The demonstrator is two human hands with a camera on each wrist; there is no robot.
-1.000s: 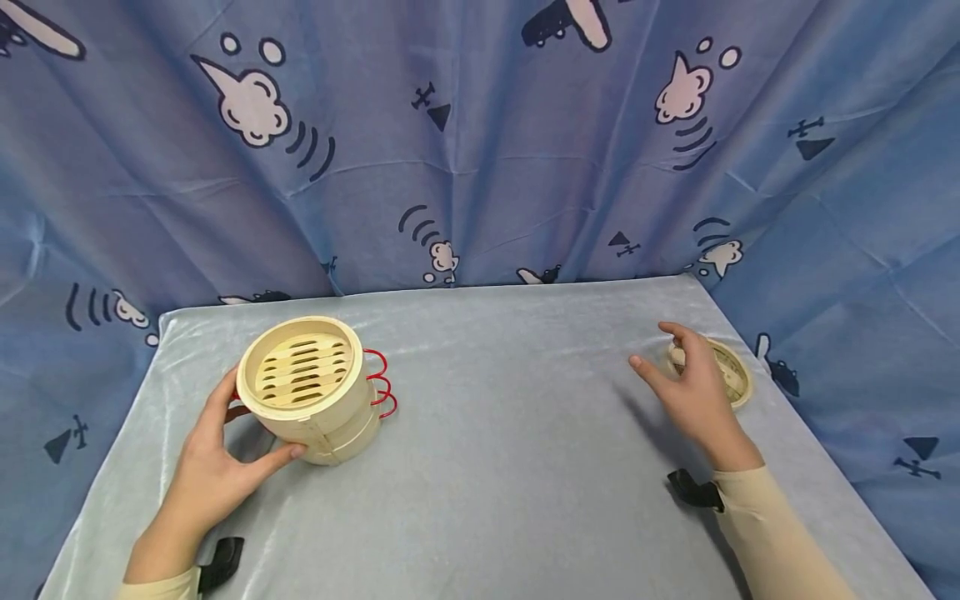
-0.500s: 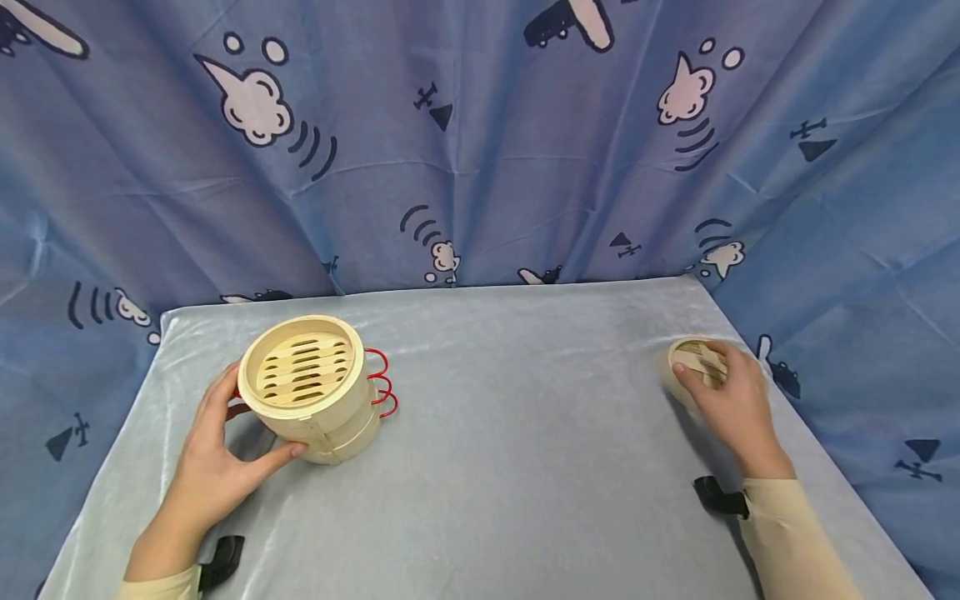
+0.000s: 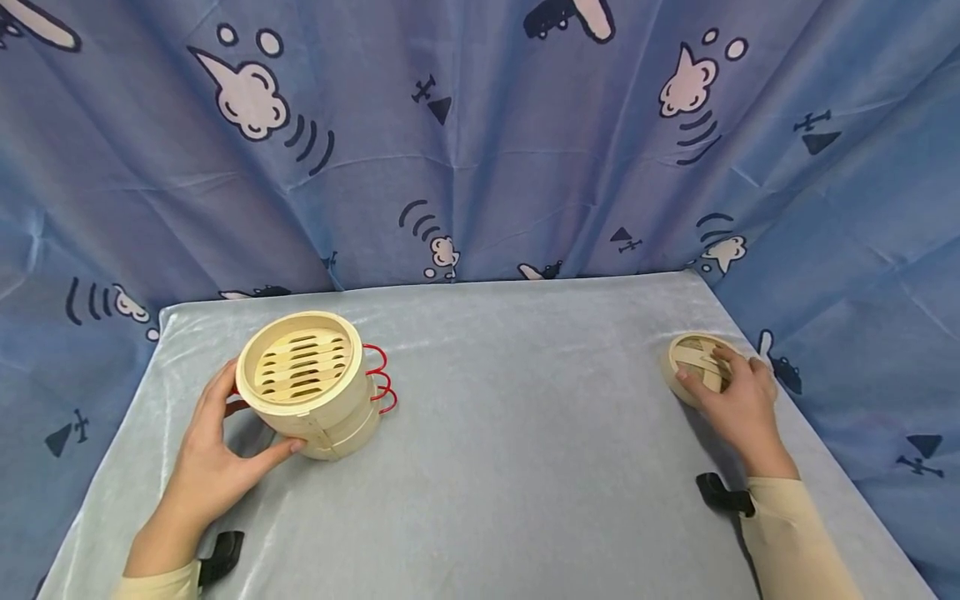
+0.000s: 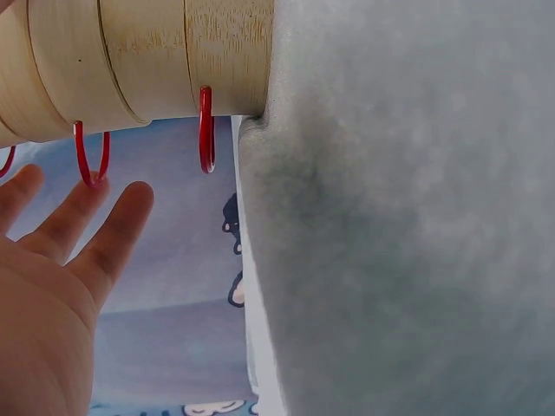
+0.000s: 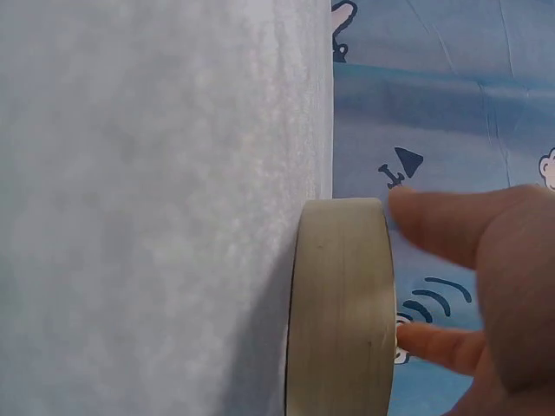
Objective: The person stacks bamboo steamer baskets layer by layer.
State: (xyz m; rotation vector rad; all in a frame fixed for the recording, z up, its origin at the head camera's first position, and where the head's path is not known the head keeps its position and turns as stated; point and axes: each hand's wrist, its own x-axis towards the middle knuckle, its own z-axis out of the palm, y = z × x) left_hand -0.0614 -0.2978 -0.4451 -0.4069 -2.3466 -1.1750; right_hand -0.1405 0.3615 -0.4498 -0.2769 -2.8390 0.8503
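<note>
Now spans the round lid (image 3: 696,357) with the right grip (image 3: 741,407), cannot tell if clamped; keeps the left grip (image 3: 213,475) clamped on the steamer stack (image 3: 311,383), bringing both within reach.

Head view: even, moderate light; mostly sharp. Pale sheen on grey cloth (image 3: 510,450) along left and far edges. Soft shadow left of right sleeve (image 3: 795,537). Stretched-looking curtain (image 3: 502,192) toward corners. Left wrist view: dimmer; crisp grain on stacked steamer (image 4: 143,56); mottled, out-of-focus cloth. Right wrist view: blurred cloth, brighter near top; diffuse shadow beside round lid (image 5: 341,312); soft edges on right-hand fingers (image 5: 460,227).
</note>
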